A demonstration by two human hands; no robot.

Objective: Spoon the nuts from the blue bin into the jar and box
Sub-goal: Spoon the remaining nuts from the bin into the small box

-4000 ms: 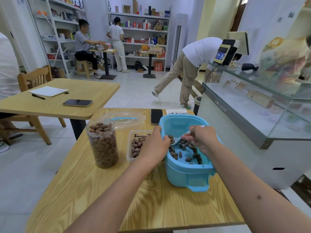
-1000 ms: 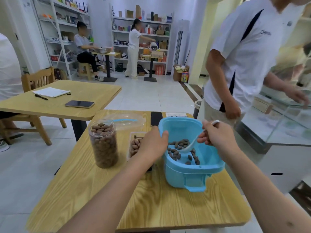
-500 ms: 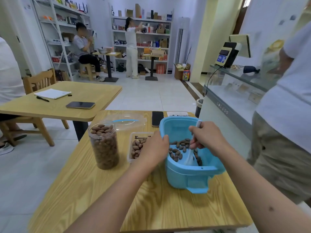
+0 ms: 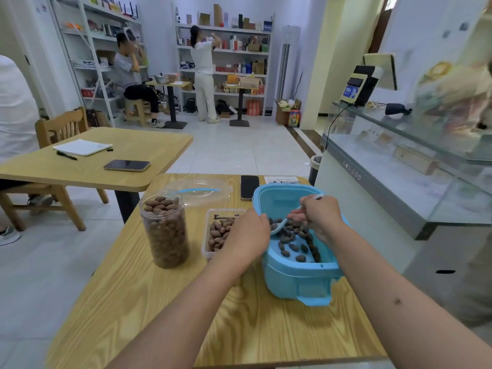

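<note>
in the head view, the left hand [image 4: 246, 237] covers the right part of the box [image 4: 213, 233] and the bin's left rim, so its fingers cannot be made out, though it seems to grasp that rim. the right hand [image 4: 320, 218] hides most of the spoon [image 4: 279, 227] handle, which it grasps; only the pale bowl and the handle tip show. the nuts [image 4: 294, 242] are dark brown, oval, and lie scattered on the floor of the blue bin [image 4: 298, 283], which stands on the wooden table [image 4: 159, 302]. the clear jar [image 4: 165, 230], left of the box, is filled almost to the top with nuts; the shallow clear box holds a layer. a clear lid [image 4: 199, 191] and a phone [image 4: 249, 187] lie behind them.
</note>
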